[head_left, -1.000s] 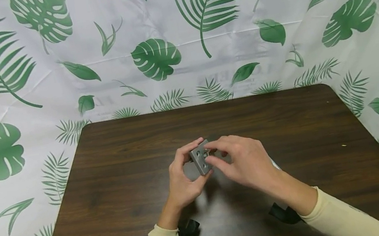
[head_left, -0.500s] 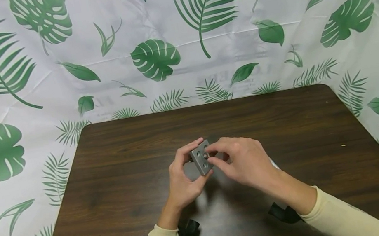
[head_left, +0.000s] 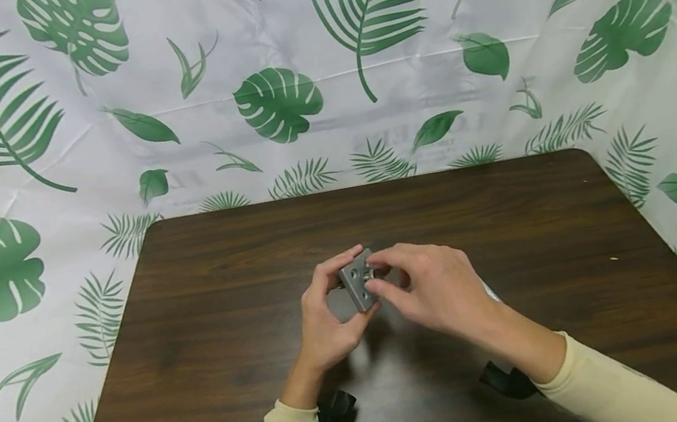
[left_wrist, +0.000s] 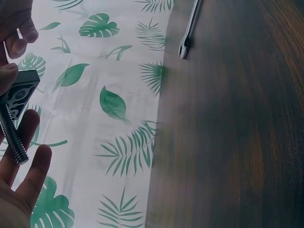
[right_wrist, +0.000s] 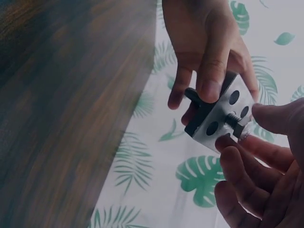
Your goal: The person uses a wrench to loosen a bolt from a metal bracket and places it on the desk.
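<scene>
My left hand [head_left: 327,317] grips a grey metal block [head_left: 358,286] by its edges, fingers along the top and thumb below. Several round holes show in its face in the right wrist view. A hex-head bolt [right_wrist: 236,124] sits in one hole, its head standing off the face with some thread showing. My right hand [head_left: 438,284] has thumb and fingertips around that bolt head. In the left wrist view a long threaded shank [left_wrist: 13,137] sticks out of the block's other side; whether it belongs to the same bolt I cannot tell.
A wrench [left_wrist: 189,33] lies on the dark wood-grain table [head_left: 219,261]. Part of a shiny thing [head_left: 491,292] shows behind my right hand. A yellow speck [head_left: 613,259] lies to the right. A white leaf-print curtain [head_left: 296,39] hangs behind and beside the table.
My right thumb and fingertips have shifted slightly around the bolt head. The left hand and the block have stayed almost still.
</scene>
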A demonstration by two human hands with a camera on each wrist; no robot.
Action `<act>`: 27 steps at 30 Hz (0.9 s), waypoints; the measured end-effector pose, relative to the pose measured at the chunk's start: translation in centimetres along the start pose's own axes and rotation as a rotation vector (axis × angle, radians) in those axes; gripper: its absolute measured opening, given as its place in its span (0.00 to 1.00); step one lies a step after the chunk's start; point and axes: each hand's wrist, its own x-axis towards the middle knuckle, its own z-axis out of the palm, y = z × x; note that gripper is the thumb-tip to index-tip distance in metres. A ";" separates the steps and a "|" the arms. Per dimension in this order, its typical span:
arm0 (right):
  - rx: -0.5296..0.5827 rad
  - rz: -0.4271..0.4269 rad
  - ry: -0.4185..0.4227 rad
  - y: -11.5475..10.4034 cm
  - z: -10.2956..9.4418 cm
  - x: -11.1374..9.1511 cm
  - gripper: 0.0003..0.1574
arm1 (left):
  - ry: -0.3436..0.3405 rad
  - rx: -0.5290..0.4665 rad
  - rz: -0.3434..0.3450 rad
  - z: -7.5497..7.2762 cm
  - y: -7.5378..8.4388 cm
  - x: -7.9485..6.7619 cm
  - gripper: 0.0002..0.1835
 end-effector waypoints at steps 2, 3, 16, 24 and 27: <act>-0.008 0.021 0.002 0.0 0.0 0.0 0.17 | 0.002 0.002 -0.001 0.0 0.1 0.0 0.35; -0.011 0.028 0.002 0.0 0.0 0.1 0.16 | 0.003 0.003 -0.003 0.0 0.1 0.0 0.35; -0.009 -0.097 0.016 -0.1 -0.1 -0.1 0.12 | 0.001 -0.003 -0.003 0.1 0.1 0.0 0.35; 0.011 -0.072 0.005 -0.1 -0.2 -0.1 0.20 | 0.003 -0.004 0.010 0.0 -0.3 -0.2 0.36; -0.004 -0.023 0.011 -0.2 -0.2 0.0 0.19 | 0.002 -0.006 -0.002 0.0 -0.1 -0.1 0.36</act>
